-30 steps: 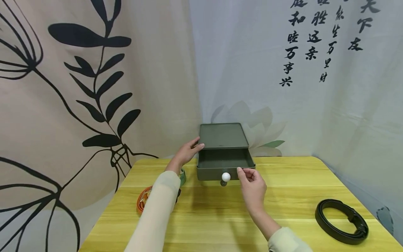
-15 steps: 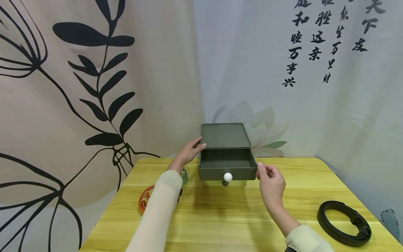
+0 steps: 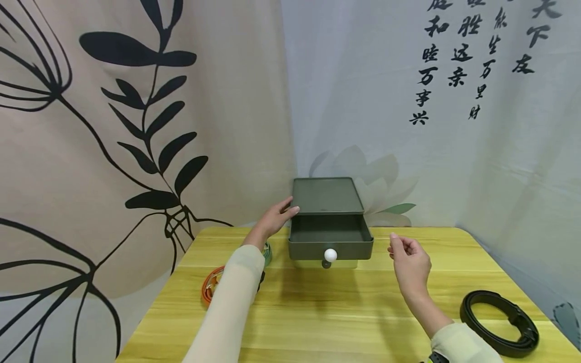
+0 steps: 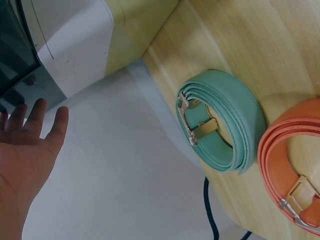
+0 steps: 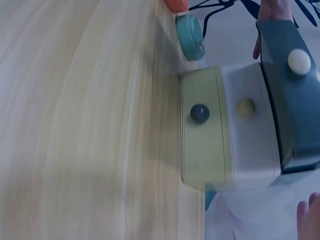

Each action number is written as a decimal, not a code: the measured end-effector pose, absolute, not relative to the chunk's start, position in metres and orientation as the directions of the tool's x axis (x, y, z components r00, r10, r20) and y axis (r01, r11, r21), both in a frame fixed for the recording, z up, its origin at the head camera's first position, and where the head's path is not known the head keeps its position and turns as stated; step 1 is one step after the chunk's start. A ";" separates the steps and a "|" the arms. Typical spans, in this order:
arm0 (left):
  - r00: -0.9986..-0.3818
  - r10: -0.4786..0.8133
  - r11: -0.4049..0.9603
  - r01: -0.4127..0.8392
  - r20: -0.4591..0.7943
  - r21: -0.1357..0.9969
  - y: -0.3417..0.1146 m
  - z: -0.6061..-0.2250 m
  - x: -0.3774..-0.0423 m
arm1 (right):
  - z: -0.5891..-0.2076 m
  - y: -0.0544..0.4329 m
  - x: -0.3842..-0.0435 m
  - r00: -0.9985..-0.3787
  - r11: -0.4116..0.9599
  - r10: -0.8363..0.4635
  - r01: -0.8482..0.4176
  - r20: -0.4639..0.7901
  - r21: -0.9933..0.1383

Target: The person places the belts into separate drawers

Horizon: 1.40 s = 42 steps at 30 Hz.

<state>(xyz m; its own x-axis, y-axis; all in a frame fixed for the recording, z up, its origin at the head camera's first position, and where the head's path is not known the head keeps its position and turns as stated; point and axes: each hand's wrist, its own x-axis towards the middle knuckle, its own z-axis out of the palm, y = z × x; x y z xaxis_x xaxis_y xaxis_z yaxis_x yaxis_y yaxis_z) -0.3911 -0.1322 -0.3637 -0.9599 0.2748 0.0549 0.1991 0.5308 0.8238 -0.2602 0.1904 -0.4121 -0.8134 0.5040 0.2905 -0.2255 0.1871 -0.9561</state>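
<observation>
A small drawer box has a dark green top (image 3: 328, 195) and its top drawer (image 3: 305, 251) stands pulled out, with a white knob (image 3: 330, 255) on the front. Its inside shows no contents. My left hand (image 3: 272, 220) rests against the box's left side near the top, fingers extended. To the right of the drawer, my right hand (image 3: 411, 267) hovers apart from it, fingers loosely bent and holding nothing. Below, the right wrist view shows a white drawer (image 5: 252, 142) and a pale green drawer (image 5: 206, 145), both pushed in.
A rolled green belt (image 4: 240, 95) and a rolled orange belt (image 4: 272, 150) lie on the wooden table (image 3: 317, 322) left of the box, partly behind my left arm in the head view. At the right lies a coiled black belt (image 3: 466, 313). A printed curtain (image 3: 236, 126) hangs behind.
My right hand has left the drawer's front right corner and moved rightward, away from the box. The left hand stays at the box's side, and the drawer remains pulled out.
</observation>
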 end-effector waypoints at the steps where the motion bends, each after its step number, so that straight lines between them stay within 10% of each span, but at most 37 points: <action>1: -0.960 0.276 0.531 0.199 0.054 0.824 -0.132 -0.364 -0.391 | -0.412 0.193 -0.260 -0.816 0.192 0.502 -0.219 0.287 -0.957; 42: -0.962 0.270 0.525 0.190 0.050 0.830 -0.132 -0.364 -0.390 | -0.431 0.324 -0.254 -0.970 0.476 0.168 -0.074 0.174 -0.877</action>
<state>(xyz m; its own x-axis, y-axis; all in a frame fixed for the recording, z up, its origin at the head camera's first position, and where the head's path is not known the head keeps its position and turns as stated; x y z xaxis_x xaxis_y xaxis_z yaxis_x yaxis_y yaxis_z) -0.3899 -0.1318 -0.3636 -0.9617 0.2696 0.0501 0.1903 0.5247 0.8298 -0.2543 0.3236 -0.4305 -0.9703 0.1684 0.1737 -0.0744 0.4756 -0.8765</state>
